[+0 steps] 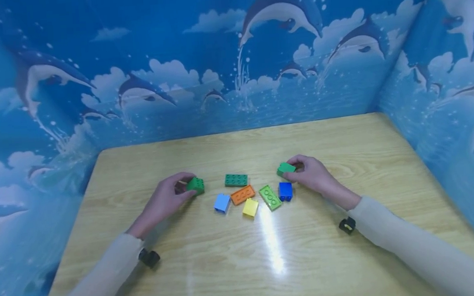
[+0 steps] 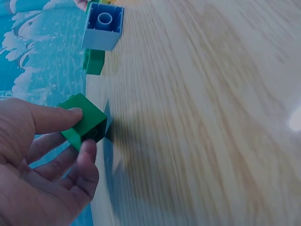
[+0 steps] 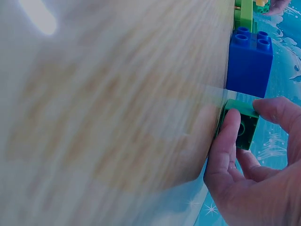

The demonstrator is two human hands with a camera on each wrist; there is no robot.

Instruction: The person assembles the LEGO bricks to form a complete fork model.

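My left hand (image 1: 169,193) pinches a green building brick (image 1: 196,186) between thumb and fingers, at the left of the loose bricks; the left wrist view shows this green brick (image 2: 84,121) tilted, close over the table. On the other side, my right hand (image 1: 309,174) grips a second green brick (image 1: 286,168), just behind a dark blue brick (image 1: 286,191). In the right wrist view that held brick (image 3: 242,123) shows its hollow underside between thumb and fingers. Between the hands lie a flat dark green brick (image 1: 236,180), an orange one (image 1: 242,194) and a light green one (image 1: 270,197).
A light blue brick (image 1: 222,203) and a yellow brick (image 1: 250,208) sit at the front of the group. The wooden table (image 1: 228,266) meets a blue dolphin-print backdrop (image 1: 226,112) at its back and sides. Black wrist cameras are strapped at both cuffs.
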